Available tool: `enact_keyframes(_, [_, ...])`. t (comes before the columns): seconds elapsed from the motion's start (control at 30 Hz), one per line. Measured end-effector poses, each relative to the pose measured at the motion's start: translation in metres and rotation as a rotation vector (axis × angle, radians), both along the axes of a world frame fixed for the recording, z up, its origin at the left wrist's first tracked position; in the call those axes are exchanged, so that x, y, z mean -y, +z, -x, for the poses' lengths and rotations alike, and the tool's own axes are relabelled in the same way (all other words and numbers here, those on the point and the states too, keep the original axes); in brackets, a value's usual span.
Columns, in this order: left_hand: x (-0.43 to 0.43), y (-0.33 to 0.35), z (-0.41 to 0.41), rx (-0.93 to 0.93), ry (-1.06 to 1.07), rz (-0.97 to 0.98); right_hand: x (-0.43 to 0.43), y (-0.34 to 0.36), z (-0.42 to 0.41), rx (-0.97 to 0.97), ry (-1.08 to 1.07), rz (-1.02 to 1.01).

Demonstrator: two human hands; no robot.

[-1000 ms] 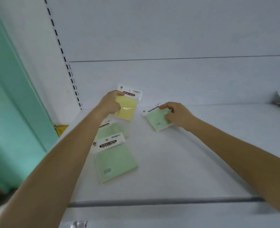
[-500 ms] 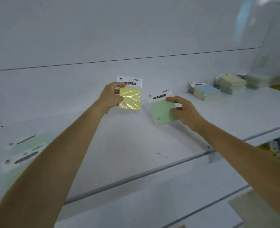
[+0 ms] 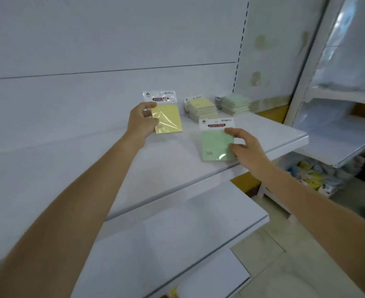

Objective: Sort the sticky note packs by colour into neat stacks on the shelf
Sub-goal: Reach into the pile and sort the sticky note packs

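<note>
The left hand (image 3: 142,123) pinches a yellow pack (image 3: 168,119) at twelve o'clock above the shelf (image 3: 91,168), the right hand (image 3: 247,150) grips a green pack (image 3: 216,145) at one o'clock, seemingly lifted, near two stacks (image 3: 202,108).

Yellow sticky note pack (image 3: 168,118) held frame centre; green sticky note pack (image 3: 217,144) lower right; two sticky note stacks (image 3: 202,108) behind, on white metal shelf (image 3: 91,168).
</note>
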State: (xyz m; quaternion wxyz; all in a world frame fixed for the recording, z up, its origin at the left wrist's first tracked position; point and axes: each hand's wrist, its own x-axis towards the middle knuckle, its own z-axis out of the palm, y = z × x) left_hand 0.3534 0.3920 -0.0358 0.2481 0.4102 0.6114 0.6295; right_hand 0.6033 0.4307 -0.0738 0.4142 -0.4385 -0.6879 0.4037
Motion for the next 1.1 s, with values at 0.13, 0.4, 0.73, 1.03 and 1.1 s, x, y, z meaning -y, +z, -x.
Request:
enact_keyframes(0.13, [-0.050,0.009,-0.022,-0.006,0.015,-0.009,-0.042,-0.001,-0.023,0.014,-0.012,0.006])
enact_keyframes(0.4, [-0.162,0.017,-0.034,0.012,0.077,-0.009,-0.133,0.004,-0.037,0.017,0.019,-0.017])
enact_keyframes(0.73, [-0.226,-0.003,-0.033,-0.072,0.165,0.194,-0.232,0.029,-0.035,-0.048,0.069,-0.065])
enact_keyframes(1.03, [-0.227,-0.005,-0.048,-0.668,0.437,0.224,-0.337,0.055,-0.023,-0.098,0.047,-0.104])
enact_keyframes(1.1, [-0.223,-0.006,-0.063,-0.888,0.476,0.094,-0.351,0.054,-0.020,-0.047,0.084,-0.087])
